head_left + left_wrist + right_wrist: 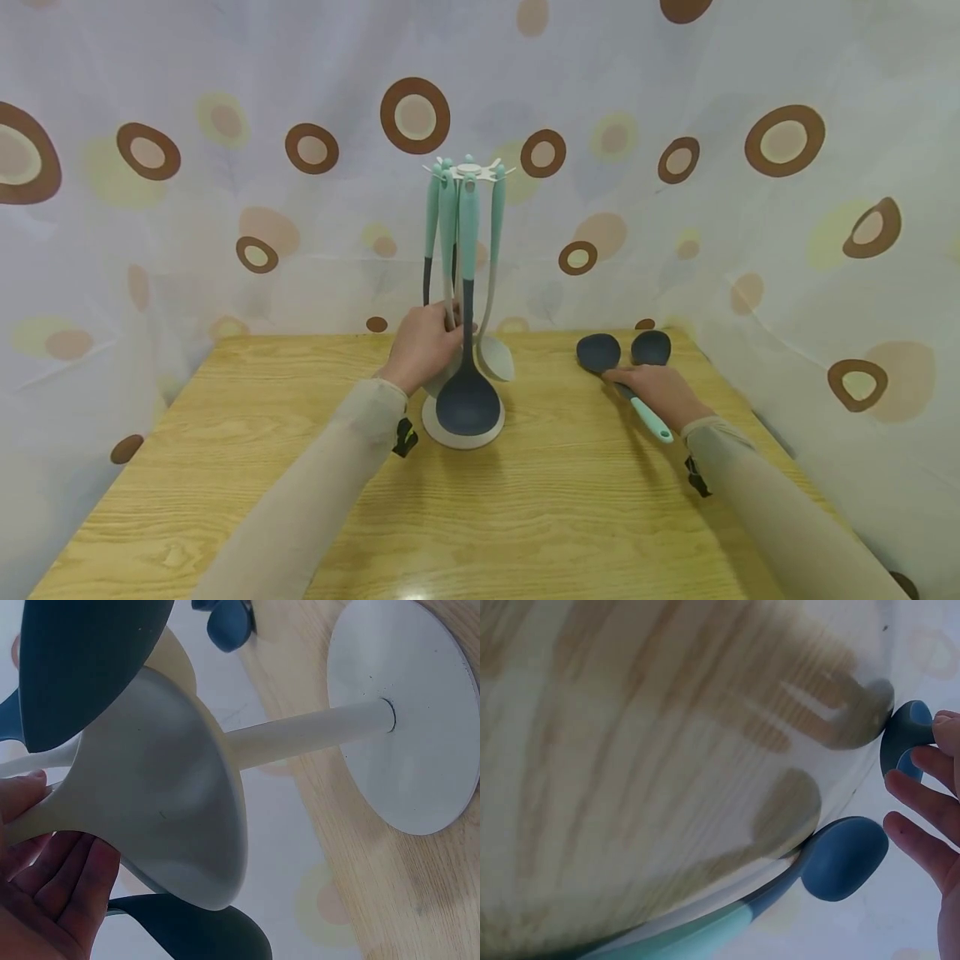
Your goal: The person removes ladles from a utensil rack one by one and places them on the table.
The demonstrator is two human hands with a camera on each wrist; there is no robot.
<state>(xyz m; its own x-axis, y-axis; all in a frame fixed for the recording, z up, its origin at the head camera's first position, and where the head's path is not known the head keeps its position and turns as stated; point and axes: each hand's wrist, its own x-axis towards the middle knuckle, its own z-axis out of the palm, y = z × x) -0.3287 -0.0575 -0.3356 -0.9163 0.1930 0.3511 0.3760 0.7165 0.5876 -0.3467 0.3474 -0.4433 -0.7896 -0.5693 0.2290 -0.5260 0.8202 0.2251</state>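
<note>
A utensil stand (469, 171) holds several hanging utensils with mint handles; a dark ladle (468, 404) hangs in front over its round white base (420, 712). My left hand (429, 340) grips the neck of a light grey utensil with a broad, curved head (165, 787) hanging on the stand. At the right, my right hand (660, 393) pinches the neck of a dark spoon (598, 352), whose mint handle points toward me. A second dark spoon (651, 347) lies just beyond that hand; in the right wrist view this spoon (847, 859) shows its mint handle too.
Beneath everything is a wooden table (555, 517). A patterned curtain (337, 250) hangs behind it and along both sides. Another grey utensil (496, 358) hangs at the right of the stand.
</note>
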